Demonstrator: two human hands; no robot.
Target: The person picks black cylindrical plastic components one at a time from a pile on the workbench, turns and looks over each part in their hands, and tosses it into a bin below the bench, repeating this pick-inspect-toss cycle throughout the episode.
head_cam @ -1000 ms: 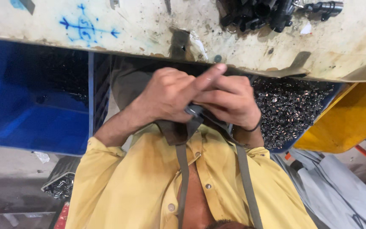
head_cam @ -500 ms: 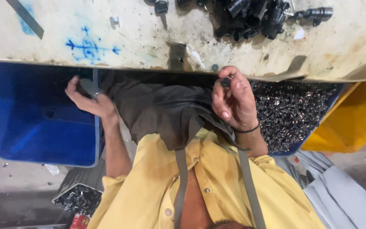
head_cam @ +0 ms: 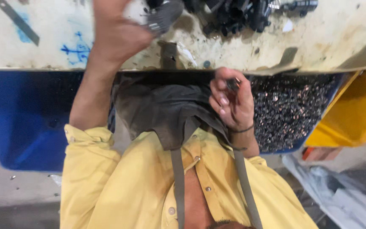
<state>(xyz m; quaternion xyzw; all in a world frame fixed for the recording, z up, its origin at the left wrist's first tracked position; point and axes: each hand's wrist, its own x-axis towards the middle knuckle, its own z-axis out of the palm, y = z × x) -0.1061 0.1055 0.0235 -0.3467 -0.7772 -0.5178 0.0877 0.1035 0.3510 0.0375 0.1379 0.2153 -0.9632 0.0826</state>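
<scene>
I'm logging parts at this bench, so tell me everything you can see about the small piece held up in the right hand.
The small dark part looks like metal, grey-black with a slight shine, short and stubby. The right hand pinches it between thumb and fingertips, which hide much of it, so its exact shape cannot be told. It is held just below the edge of the worn workbench, beside the bin of small metal pieces.

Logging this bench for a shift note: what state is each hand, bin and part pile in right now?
left hand: raised over the bench, closed on a grey ribbed part
right hand: pinching a small dark part
blue bin: looks empty
middle bin: full of small metal pieces
black parts: heaped on the bench
</scene>
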